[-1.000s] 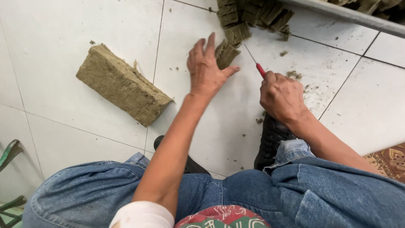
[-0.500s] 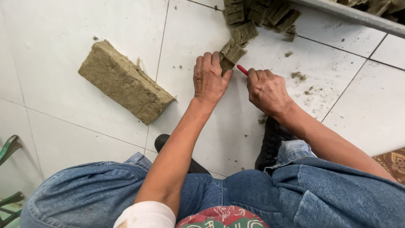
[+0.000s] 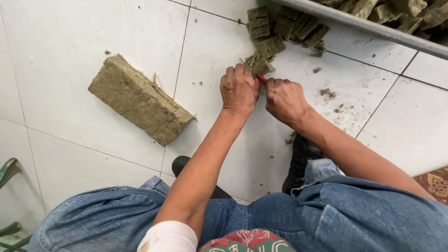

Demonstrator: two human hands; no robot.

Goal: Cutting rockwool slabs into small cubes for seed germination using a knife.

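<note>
My left hand (image 3: 239,88) is curled over a small olive-brown fibrous block (image 3: 259,63) on the white tiled floor (image 3: 70,37), pressing it down. My right hand (image 3: 285,99) sits close beside it, closed on a thin knife with a red handle (image 3: 261,78); the blade tip pokes out by the small block. A large slab of the same fibrous material (image 3: 139,99) lies to the left, apart from both hands.
Several cut cubes (image 3: 284,28) are piled at the top, next to a grey metal rail (image 3: 368,25) with more pieces behind it. Crumbs (image 3: 328,93) dot the tiles. My jeans-clad knees and black shoes (image 3: 301,161) fill the bottom; a green frame (image 3: 7,170) stands far left.
My left hand went from fingers spread flat to curled over the small block. My right hand with the knife moved left, closer to it.
</note>
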